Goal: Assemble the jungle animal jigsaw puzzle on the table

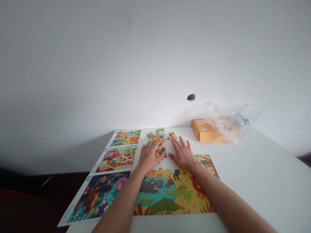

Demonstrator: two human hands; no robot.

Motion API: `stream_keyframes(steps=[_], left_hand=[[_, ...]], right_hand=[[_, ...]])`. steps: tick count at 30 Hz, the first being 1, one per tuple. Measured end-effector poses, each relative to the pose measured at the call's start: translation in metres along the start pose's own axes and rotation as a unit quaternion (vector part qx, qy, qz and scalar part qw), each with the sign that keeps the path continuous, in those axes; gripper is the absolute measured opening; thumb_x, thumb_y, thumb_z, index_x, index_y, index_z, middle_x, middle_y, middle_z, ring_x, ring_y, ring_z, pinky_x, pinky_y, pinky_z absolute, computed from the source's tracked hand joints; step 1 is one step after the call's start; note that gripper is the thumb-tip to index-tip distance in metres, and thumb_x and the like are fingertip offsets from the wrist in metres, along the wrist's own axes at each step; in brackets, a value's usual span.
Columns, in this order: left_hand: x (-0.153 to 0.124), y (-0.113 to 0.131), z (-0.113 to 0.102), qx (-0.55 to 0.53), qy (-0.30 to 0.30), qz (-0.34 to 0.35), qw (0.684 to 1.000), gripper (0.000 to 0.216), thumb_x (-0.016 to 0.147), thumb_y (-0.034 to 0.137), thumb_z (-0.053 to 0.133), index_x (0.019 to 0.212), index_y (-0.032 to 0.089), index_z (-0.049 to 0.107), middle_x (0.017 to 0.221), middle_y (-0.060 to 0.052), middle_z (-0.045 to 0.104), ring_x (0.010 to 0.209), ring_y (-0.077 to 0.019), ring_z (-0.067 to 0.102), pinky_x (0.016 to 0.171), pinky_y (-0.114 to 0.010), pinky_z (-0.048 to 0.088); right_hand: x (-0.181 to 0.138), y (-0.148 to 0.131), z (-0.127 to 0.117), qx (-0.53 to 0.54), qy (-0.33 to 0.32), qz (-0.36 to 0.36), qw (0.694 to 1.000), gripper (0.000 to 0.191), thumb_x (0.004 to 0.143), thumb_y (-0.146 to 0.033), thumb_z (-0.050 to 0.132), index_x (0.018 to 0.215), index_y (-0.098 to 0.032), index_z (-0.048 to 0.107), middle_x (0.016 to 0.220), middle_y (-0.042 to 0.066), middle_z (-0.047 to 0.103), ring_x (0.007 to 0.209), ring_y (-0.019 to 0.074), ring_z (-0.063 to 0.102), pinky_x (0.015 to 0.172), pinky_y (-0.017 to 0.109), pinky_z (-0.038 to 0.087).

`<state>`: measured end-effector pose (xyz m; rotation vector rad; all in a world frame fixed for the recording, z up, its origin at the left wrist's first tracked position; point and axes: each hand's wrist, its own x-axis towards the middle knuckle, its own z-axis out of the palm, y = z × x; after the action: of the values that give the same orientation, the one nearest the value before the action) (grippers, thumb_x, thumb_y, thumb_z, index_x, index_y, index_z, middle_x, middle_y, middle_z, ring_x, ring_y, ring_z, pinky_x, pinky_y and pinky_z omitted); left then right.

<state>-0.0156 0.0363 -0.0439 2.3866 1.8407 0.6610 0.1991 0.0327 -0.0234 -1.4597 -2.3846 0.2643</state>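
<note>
A partly joined jigsaw puzzle (165, 191) with a hippo, crocodiles and a tree lies flat on the white table, under my forearms. Beyond its upper edge, my left hand (150, 156) rests with fingers spread over loose puzzle pieces (159, 131), covering some of them. My right hand (182, 154) lies palm down with its fingers apart, just above the joined part. Its fingertips are close to a small yellow puzzle piece (172, 135); whether they touch it I cannot tell. Neither hand grips anything that shows.
To the left lies a printed picture sheet (104, 176) with three animal scenes. An orange puzzle box (210, 137) stands at the back right, with a clear plastic bag (236, 121) over it. Behind the white table (255, 181) rises a wall with a hole (191, 97).
</note>
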Motion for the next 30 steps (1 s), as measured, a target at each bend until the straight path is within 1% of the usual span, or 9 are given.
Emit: stream_keyframes(steps=[3,7,9,13,17,20,23,26,30], left_hand=[[0.001,-0.003,0.002,-0.031,-0.012,0.031,0.999,0.057,0.086,0.046,0.06,0.14,0.033,0.045,0.147,-0.007,0.044,0.138,-0.0278,0.037,0.114,-0.052,0.027],[0.002,-0.003,-0.003,-0.032,0.016,-0.006,0.999,0.056,0.085,0.046,0.061,0.137,0.028,0.049,0.143,-0.01,0.048,0.135,-0.0298,0.039,0.113,-0.052,0.029],[0.001,-0.001,-0.01,-0.03,-0.013,-0.003,0.999,0.06,0.084,0.043,0.06,0.14,0.029,0.045,0.145,-0.01,0.045,0.137,-0.0316,0.036,0.113,-0.056,0.026],[-0.004,-0.001,-0.019,-0.026,-0.086,0.027,0.996,0.076,0.076,0.026,0.064,0.147,0.032,0.036,0.155,-0.009,0.031,0.144,-0.0363,0.022,0.113,-0.063,0.02],[-0.003,-0.008,-0.011,-0.047,-0.042,0.041,0.997,0.072,0.079,0.024,0.063,0.146,0.028,0.037,0.154,-0.01,0.031,0.144,-0.0319,0.024,0.116,-0.054,0.023],[0.0,-0.012,-0.002,-0.062,0.004,0.031,0.998,0.066,0.082,0.029,0.064,0.143,0.026,0.041,0.149,-0.011,0.036,0.14,-0.0291,0.03,0.114,-0.047,0.031],[0.001,-0.01,0.001,-0.032,0.05,0.0,0.998,0.063,0.078,0.037,0.069,0.137,0.024,0.049,0.143,-0.013,0.041,0.136,-0.0308,0.035,0.112,-0.046,0.034],[0.0,-0.006,-0.002,0.022,0.073,-0.045,0.996,0.062,0.075,0.036,0.071,0.133,0.026,0.054,0.137,-0.013,0.045,0.129,-0.035,0.04,0.109,-0.052,0.034],[0.001,-0.007,-0.003,0.016,0.081,-0.062,0.995,0.053,0.076,0.02,0.065,0.128,0.023,0.059,0.124,-0.013,0.051,0.119,-0.0309,0.048,0.106,-0.046,0.039]], right_hand=[[0.001,0.0,0.0,-0.001,-0.005,0.018,1.0,0.067,0.095,-0.056,0.037,0.15,-0.018,0.028,0.153,0.013,0.036,0.145,0.0389,0.011,0.11,0.069,0.009],[-0.002,-0.002,-0.004,0.022,0.004,-0.047,0.999,0.05,0.094,-0.039,0.048,0.141,-0.024,0.043,0.139,0.01,0.053,0.138,0.0299,0.031,0.114,0.059,0.013],[-0.003,-0.002,-0.005,0.023,0.01,-0.062,0.998,0.05,0.092,-0.031,0.049,0.141,-0.025,0.043,0.142,0.009,0.05,0.137,0.028,0.032,0.114,0.056,0.015],[-0.004,-0.001,-0.004,0.001,-0.004,-0.031,1.0,0.052,0.089,-0.029,0.05,0.141,-0.025,0.045,0.15,0.007,0.04,0.138,0.0332,0.028,0.11,0.059,0.019],[-0.004,0.002,-0.007,-0.001,0.016,-0.036,0.999,0.044,0.087,-0.019,0.048,0.13,-0.023,0.055,0.128,0.009,0.059,0.114,0.0269,0.05,0.106,0.047,0.03],[-0.006,0.002,-0.011,0.024,0.02,-0.07,0.997,0.046,0.083,-0.014,0.048,0.128,-0.021,0.057,0.116,0.009,0.064,0.104,0.0237,0.055,0.097,0.039,0.037],[-0.007,0.002,-0.011,0.036,0.023,-0.078,0.996,0.047,0.084,-0.015,0.05,0.129,-0.023,0.056,0.126,0.008,0.06,0.11,0.0241,0.052,0.096,0.037,0.038],[-0.007,0.003,-0.01,0.018,0.034,-0.039,0.998,0.045,0.087,-0.024,0.053,0.132,-0.023,0.054,0.138,0.009,0.052,0.12,0.0268,0.045,0.1,0.04,0.034],[-0.006,0.005,-0.009,0.012,0.027,-0.001,1.0,0.042,0.087,-0.025,0.054,0.128,-0.023,0.057,0.121,0.008,0.062,0.111,0.0255,0.049,0.099,0.039,0.033]])
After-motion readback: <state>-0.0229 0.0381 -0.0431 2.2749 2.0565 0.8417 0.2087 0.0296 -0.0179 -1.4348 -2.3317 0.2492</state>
